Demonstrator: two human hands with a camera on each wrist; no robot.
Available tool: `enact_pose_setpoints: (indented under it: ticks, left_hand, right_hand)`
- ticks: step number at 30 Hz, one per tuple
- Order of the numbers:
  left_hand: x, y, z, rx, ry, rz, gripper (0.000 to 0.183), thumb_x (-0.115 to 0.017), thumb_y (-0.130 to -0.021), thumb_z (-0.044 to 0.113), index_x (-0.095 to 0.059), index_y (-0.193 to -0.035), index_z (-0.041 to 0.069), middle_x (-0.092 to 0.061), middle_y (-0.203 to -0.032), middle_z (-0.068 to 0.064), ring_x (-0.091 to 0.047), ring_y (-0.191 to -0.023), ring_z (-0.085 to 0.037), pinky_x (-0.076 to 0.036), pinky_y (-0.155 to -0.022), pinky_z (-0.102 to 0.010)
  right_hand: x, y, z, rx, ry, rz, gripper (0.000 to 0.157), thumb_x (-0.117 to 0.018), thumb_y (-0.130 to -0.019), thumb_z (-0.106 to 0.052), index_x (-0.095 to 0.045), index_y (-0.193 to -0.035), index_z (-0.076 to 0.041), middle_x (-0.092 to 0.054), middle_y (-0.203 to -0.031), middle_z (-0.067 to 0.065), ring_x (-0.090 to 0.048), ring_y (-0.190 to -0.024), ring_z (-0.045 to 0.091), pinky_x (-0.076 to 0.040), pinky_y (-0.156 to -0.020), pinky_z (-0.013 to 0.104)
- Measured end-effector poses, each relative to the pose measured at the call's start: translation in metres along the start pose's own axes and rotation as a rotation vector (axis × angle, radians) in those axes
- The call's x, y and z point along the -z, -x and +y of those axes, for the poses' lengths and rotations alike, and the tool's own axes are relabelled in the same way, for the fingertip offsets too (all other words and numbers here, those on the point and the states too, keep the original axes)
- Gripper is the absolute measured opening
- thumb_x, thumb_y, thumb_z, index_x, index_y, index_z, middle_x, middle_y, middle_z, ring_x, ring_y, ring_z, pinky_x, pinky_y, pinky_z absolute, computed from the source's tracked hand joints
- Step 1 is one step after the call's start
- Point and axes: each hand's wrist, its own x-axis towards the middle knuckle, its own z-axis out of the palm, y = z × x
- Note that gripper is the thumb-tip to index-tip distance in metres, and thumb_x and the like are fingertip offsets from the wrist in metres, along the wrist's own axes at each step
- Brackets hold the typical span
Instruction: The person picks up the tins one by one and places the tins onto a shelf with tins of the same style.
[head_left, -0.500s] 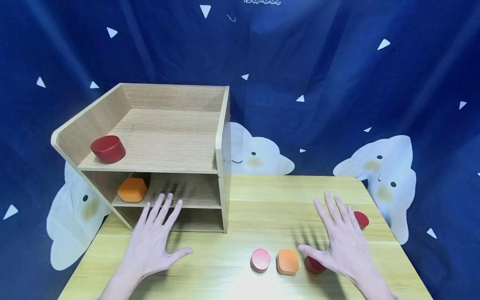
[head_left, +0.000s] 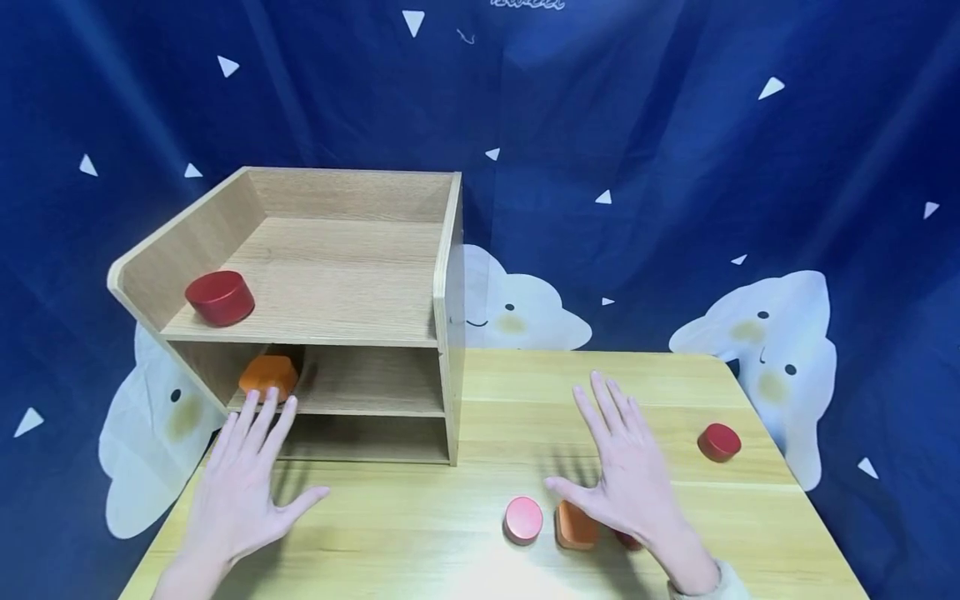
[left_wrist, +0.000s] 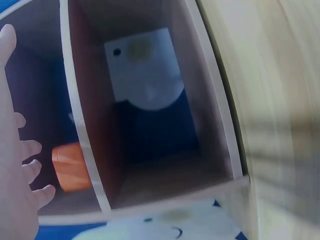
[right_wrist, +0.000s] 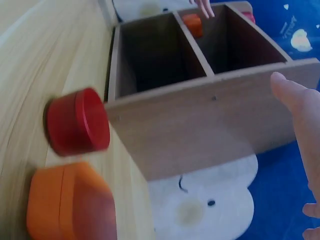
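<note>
My left hand (head_left: 238,492), fingers spread, hovers in front of the wooden shelf unit (head_left: 448,333) and holds nothing. Its fingertips overlap the lower edge of an orange tin (head_left: 270,377) on the middle shelf in the head view; the left wrist view shows that orange tin (left_wrist: 72,167) beside the fingers. Over the table, my right hand (head_left: 628,471) is spread too, with nothing in it. Below its thumb stands an orange square tin (head_left: 576,527), and a red tin (head_left: 628,540) is mostly hidden under the palm. A round pinkish-red tin (head_left: 522,521) stands to their left.
On the unit's top shelf, a round red tin (head_left: 221,298) sits at the left front. Another red tin (head_left: 719,442) stands near the right edge of the wooden table (head_left: 525,433). A blue curtain (head_left: 645,167) with cloud prints hangs behind.
Both hands have shifted left, still spread. The left now overlaps the shelved orange tin, and the right has uncovered the red tin near the table's right edge.
</note>
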Motion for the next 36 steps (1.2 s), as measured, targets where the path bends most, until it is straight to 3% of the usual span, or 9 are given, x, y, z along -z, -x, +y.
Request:
enact_pose_setpoints:
  ticks: [5, 8, 11, 14, 18, 22, 25, 29, 36]
  left_hand:
    - [0.015, 0.005, -0.014, 0.099, 0.096, 0.012, 0.112, -0.042, -0.089, 0.092, -0.041, -0.161, 0.006, -0.042, -0.165, -0.026, -0.02, -0.165, -0.031, -0.003, -0.139, -0.019]
    - [0.025, 0.007, -0.022, 0.166, 0.141, 0.037, 0.111, -0.054, -0.088, 0.087, -0.04, -0.161, 0.006, -0.042, -0.165, -0.027, -0.023, -0.164, -0.032, -0.005, -0.137, -0.014]
    - [0.031, 0.007, -0.029, 0.226, 0.173, 0.072, 0.108, -0.065, -0.087, 0.079, -0.039, -0.162, 0.006, -0.041, -0.166, -0.026, -0.024, -0.164, -0.031, -0.008, -0.136, -0.013]
    - [0.033, 0.007, -0.037, 0.271, 0.209, 0.119, 0.104, -0.073, -0.087, 0.069, -0.039, -0.162, 0.005, -0.041, -0.165, -0.026, -0.028, -0.162, -0.035, -0.012, -0.136, -0.013]
    - [0.033, 0.007, -0.046, 0.381, 0.251, 0.172, 0.094, -0.081, -0.087, 0.048, -0.04, -0.162, 0.008, -0.044, -0.163, -0.026, -0.041, -0.155, -0.039, -0.018, -0.128, -0.005]
    - [0.033, 0.003, -0.05, 0.581, 0.246, 0.191, 0.085, -0.08, -0.088, 0.029, -0.041, -0.163, 0.019, -0.052, -0.159, -0.022, -0.054, -0.139, -0.04, -0.023, -0.111, 0.003]
    - [0.031, -0.001, -0.055, 0.671, 0.259, 0.229, 0.08, -0.078, -0.09, 0.024, -0.043, -0.162, 0.025, -0.056, -0.157, -0.017, -0.059, -0.133, -0.008, -0.027, -0.104, 0.006]
    - [0.022, -0.007, -0.063, 0.649, 0.328, 0.336, 0.074, -0.079, -0.089, 0.013, -0.05, -0.157, 0.02, -0.06, -0.155, -0.01, -0.044, -0.117, 0.028, -0.038, -0.101, 0.007]
    - [0.007, -0.012, -0.081, 0.69, 0.424, 0.461, 0.061, -0.076, -0.09, 0.001, -0.059, -0.148, 0.009, -0.065, -0.132, 0.024, -0.057, -0.115, 0.017, -0.049, -0.088, 0.006]
  right_hand:
    - [-0.01, -0.013, -0.019, -0.011, -0.095, 0.02, 0.108, -0.043, -0.089, -0.092, -0.032, -0.167, -0.018, -0.034, -0.172, 0.015, -0.039, -0.153, 0.044, -0.003, -0.141, 0.026]
    - [-0.014, -0.019, -0.031, -0.055, -0.173, 0.003, 0.106, -0.06, -0.087, -0.084, -0.03, -0.168, -0.022, -0.033, -0.173, 0.012, -0.038, -0.156, 0.041, -0.02, -0.141, 0.042]
    - [-0.016, -0.025, -0.041, -0.083, -0.258, -0.02, 0.108, -0.078, -0.082, -0.071, -0.029, -0.168, -0.026, -0.031, -0.175, 0.007, -0.037, -0.157, 0.036, -0.041, -0.127, 0.063]
    - [-0.02, -0.029, -0.049, -0.081, -0.328, -0.026, 0.107, -0.085, -0.08, -0.061, -0.032, -0.167, -0.027, -0.032, -0.174, 0.004, -0.041, -0.156, 0.036, -0.049, -0.117, 0.07]
    - [-0.028, -0.035, -0.059, -0.083, -0.421, -0.012, 0.1, -0.086, -0.083, -0.054, -0.036, -0.165, -0.026, -0.036, -0.173, 0.003, -0.045, -0.153, 0.035, -0.051, -0.117, 0.068]
    - [-0.035, -0.045, -0.071, -0.133, -0.478, 0.019, 0.093, -0.087, -0.084, -0.043, -0.041, -0.163, -0.025, -0.042, -0.169, 0.002, -0.048, -0.152, 0.03, -0.049, -0.122, 0.062]
    - [-0.04, -0.055, -0.082, -0.173, -0.507, 0.044, 0.087, -0.087, -0.085, -0.037, -0.046, -0.16, -0.021, -0.047, -0.166, 0.003, -0.051, -0.15, 0.029, -0.052, -0.12, 0.059]
    - [-0.046, -0.066, -0.092, -0.201, -0.614, 0.067, 0.079, -0.087, -0.086, -0.028, -0.051, -0.156, -0.018, -0.054, -0.161, 0.006, -0.058, -0.143, 0.029, -0.06, -0.112, 0.052]
    - [-0.059, -0.082, -0.105, -0.24, -0.73, 0.123, 0.066, -0.085, -0.089, -0.02, -0.058, -0.149, -0.017, -0.068, -0.141, 0.009, -0.069, -0.125, 0.032, -0.066, -0.103, 0.044]
